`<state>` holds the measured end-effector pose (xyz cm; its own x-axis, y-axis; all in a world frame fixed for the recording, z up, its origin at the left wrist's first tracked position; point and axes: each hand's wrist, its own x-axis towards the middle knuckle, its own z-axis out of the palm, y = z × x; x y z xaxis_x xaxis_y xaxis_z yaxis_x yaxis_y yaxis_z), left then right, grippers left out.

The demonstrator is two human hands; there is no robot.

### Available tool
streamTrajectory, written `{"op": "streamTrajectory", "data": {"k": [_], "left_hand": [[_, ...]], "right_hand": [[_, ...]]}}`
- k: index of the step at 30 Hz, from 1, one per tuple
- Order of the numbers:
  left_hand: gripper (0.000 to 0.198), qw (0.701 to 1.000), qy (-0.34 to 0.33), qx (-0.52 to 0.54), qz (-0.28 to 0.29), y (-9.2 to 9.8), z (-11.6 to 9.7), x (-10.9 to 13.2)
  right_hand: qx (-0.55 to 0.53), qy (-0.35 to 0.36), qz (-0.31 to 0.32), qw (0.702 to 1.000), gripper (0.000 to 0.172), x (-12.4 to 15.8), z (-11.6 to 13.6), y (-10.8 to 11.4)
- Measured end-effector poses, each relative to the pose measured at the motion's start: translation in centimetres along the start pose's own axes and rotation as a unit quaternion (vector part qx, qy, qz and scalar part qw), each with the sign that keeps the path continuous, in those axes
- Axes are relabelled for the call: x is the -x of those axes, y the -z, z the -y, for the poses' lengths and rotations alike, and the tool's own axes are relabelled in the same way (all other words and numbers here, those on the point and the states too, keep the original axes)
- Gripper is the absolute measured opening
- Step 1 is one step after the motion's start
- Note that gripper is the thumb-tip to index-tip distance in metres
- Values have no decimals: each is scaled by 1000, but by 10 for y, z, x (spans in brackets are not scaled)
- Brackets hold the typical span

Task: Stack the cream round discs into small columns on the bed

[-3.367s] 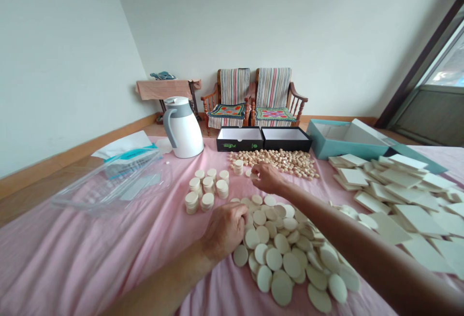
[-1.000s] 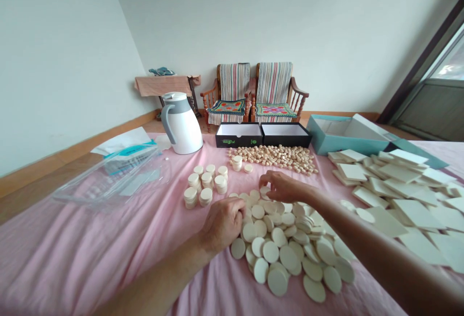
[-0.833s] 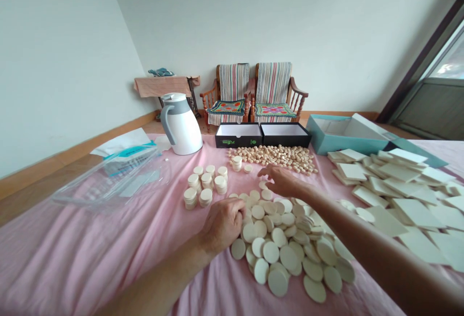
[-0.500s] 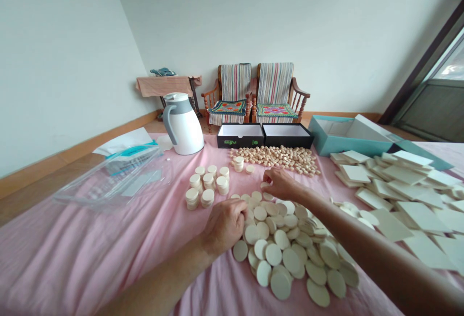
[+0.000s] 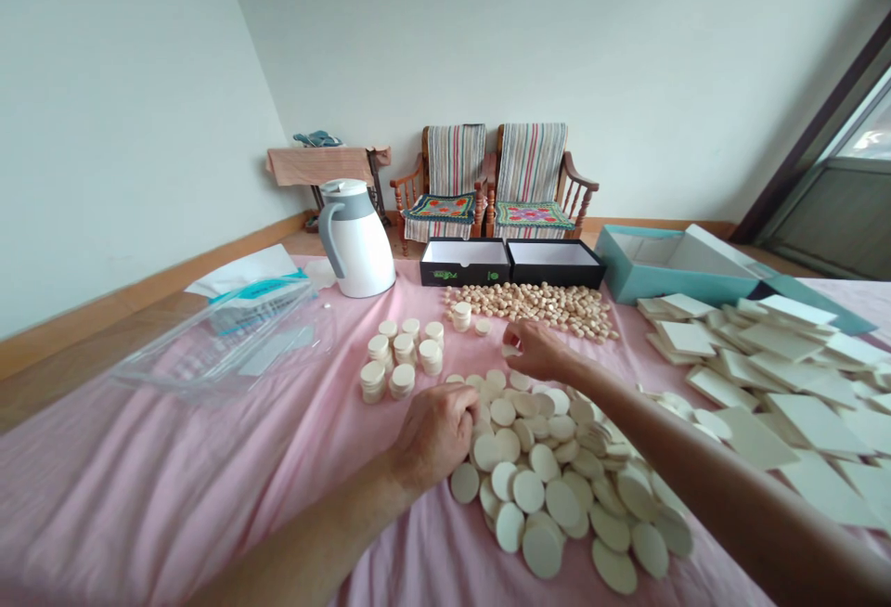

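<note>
A loose pile of pale round wooden discs (image 5: 545, 463) lies in front of me on the pink cloth. At the pile's left edge rests my left hand (image 5: 438, 426), its fingers curled closed; whatever they may hold is hidden. Beyond the pile's far edge, my right hand (image 5: 539, 352) pinches a wooden disc (image 5: 511, 350) between thumb and fingers. Several neat stacks of discs (image 5: 404, 347) stand to the left of the pile. Farther back are one more short stack (image 5: 461, 316) and a low disc or two (image 5: 483, 328) beside it.
Small wooden pieces (image 5: 539, 305) lie heaped before two black boxes (image 5: 464, 273). A white jug (image 5: 358, 250) stands left, near a clear plastic case (image 5: 223, 347). Square wooden tiles (image 5: 780, 366) and a teal box (image 5: 668, 277) occupy the right. Two armchairs (image 5: 533, 161) are behind.
The view has shifted slightly. My right hand has shifted a little, and a disc now shows more plainly in its fingers. My left hand stays at the pile's edge.
</note>
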<state>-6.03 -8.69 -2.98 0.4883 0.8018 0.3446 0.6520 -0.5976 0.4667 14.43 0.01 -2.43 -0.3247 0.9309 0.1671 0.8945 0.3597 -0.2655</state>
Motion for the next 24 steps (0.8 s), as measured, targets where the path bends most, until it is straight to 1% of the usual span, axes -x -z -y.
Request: {"op": "streamTrajectory", "data": {"k": [4,6,9,13,15,18,20,22,24], "left_hand": [[20,1000,2,7,3,0,0,0],[20,1000,3,10,6,1,-1,0],[21,1000,3,15,5,1,-1,0],[21,1000,-3,16,4,1,-1,0],[20,1000,-6,15,2,2,-1,0],[20,1000,-6,12,0,2,-1,0],[20,1000,-3,11,2,2,-2,0],[20,1000,1,12,6,2,-2,0],[20,1000,5,12,11,2,-2,0]], "right_hand": [[3,-22,-63,998,18,-20,9,2],[4,-28,-77,997,19,-31,15,1],[7,-34,-72,997,20,-42,21,-4],[9,-39,-65,997,21,-47,24,-9],[7,-40,-62,997,21,-45,24,-6],[-3,-33,-57,998,22,-36,22,6],[-20,-6,-18,1000,19,-25,18,18],[-37,33,67,997,17,-11,13,29],[-42,65,149,986,18,4,10,37]]}}
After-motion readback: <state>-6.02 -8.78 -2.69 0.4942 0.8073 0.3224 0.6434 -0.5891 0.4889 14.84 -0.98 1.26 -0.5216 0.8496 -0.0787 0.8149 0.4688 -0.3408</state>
